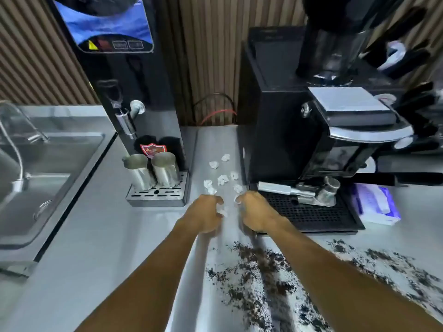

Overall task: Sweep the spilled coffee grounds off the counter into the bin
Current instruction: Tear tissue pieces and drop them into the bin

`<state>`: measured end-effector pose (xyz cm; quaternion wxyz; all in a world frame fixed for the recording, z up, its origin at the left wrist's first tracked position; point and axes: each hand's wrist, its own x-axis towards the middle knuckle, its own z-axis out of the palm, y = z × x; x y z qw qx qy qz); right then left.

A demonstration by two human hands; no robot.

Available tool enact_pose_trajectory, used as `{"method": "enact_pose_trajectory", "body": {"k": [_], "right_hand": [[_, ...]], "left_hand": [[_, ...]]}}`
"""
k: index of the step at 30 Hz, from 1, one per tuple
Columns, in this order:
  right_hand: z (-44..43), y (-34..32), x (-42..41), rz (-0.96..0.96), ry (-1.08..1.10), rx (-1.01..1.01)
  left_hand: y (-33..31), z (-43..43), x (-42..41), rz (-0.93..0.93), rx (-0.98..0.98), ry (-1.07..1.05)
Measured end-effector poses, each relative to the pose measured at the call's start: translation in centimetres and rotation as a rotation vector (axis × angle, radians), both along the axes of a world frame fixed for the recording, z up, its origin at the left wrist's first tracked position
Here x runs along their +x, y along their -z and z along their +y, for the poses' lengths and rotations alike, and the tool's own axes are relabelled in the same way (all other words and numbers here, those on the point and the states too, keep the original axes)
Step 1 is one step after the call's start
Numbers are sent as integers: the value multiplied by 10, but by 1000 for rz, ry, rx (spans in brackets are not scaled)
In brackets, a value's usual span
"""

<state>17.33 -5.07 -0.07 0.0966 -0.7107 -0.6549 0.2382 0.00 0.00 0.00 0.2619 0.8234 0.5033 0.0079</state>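
Dark coffee grounds [259,279] lie scattered over the grey counter [100,248] near its front, spreading to the right [393,264]. Several small crumpled white paper balls [221,179] sit farther back, between the two machines. My left hand [206,214] is curled around white paper bits at its fingertips. My right hand [256,210] is curled beside it, fingertips touching a paper bit; whether it grips anything is unclear. Both forearms stretch over the grounds. No bin is in view.
A black hot-water dispenser [134,92] with two steel pitchers [153,171] on its drip tray stands at left. An espresso machine [311,144] with a portafilter [311,190] stands at right. A steel sink [36,176] is far left, a tissue pack [376,203] far right.
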Motion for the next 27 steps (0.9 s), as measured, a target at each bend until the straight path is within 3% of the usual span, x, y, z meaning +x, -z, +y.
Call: {"method": "enact_pose_trajectory", "body": {"k": [3,11,20,27], "right_hand": [[15,8,-6,-66,-5,71],[24,12,-20,-171,29,-12],[-16,6,-18,20,111,23],[-94,-18,-3,124,163,78]], "left_hand": [[14,4,9,-45,58,33],[38,4,16,-51,117,47],[23,-21,9,-194,140,-9],[-3,-96,19,-270,135,-57]]}}
